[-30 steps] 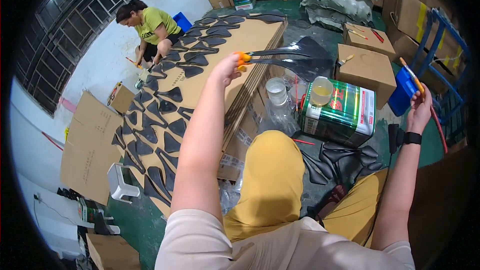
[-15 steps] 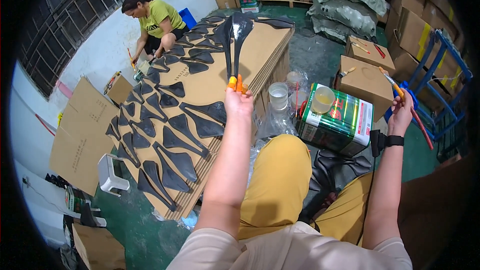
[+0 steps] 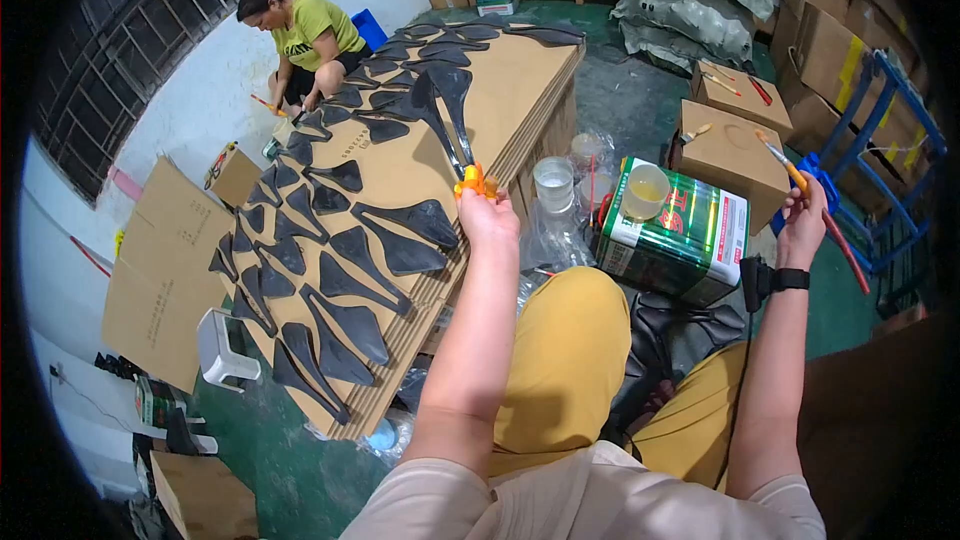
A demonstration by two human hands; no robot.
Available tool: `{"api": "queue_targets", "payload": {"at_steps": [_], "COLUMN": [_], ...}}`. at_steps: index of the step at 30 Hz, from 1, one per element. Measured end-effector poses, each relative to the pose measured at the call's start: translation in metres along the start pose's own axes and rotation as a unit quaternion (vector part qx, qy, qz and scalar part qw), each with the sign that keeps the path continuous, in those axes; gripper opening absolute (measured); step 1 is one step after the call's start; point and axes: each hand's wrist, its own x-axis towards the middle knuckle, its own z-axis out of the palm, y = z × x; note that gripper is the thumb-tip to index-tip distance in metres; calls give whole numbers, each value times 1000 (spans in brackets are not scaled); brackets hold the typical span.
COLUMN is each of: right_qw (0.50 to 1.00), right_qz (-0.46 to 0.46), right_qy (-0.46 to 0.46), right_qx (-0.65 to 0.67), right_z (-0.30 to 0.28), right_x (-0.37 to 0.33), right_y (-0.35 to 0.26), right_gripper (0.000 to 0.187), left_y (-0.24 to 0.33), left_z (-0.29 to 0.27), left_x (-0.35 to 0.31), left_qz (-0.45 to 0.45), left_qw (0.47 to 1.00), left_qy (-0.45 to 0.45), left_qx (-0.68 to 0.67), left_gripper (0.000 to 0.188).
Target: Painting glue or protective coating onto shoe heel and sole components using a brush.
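My left hand (image 3: 487,210), with orange covers on its fingertips, is closed on the narrow end of a black forked piece (image 3: 430,105) shaped like a split bicycle saddle. The piece's two wide lobes point away over the cardboard stack (image 3: 500,90); I cannot tell whether they touch it. Many similar black forked pieces (image 3: 350,325) lie in rows on that cardboard. Off to the right, my right hand (image 3: 805,215) grips a paintbrush (image 3: 785,162) by its orange handle, bristles up and away from any surface.
A green metal can (image 3: 690,240) bears a cup of yellowish liquid (image 3: 645,192); clear cups (image 3: 555,185) stand beside it. Brushes lie on cardboard boxes (image 3: 735,155). A blue cart (image 3: 880,170) is at right, sacks (image 3: 690,10) behind. A co-worker (image 3: 315,40) crouches across the stack; a white stool (image 3: 225,350) stands left.
My left hand has turned and come slightly down, swinging the black forked piece left and lower over the cardboard. My right hand with the paintbrush has hardly moved.
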Motion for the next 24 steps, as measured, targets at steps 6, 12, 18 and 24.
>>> {"api": "queue_targets", "payload": {"at_steps": [6,12,18,24], "right_qw": [999,994,974,957], "right_qz": [-11,-4,-19,-4], "right_qy": [-24,-107,-213,-275], "right_qx": [-29,1,-72,-92], "right_z": [3,31,42,45], "right_x": [-2,-20,-37,-50], "right_y": [-3,-21,-44,-46], "right_gripper": [20,13,14,18], "left_y": [24,68,61,28], "left_z": [-5,13,66,93], "left_x": [1,3,-9,-36], "left_qz": [43,139,185,185], "left_qw": [987,915,811,778], "left_qy": [-75,-166,-298,-326], "left_qx": [138,340,469,504], "left_gripper": [17,24,24,25]}}
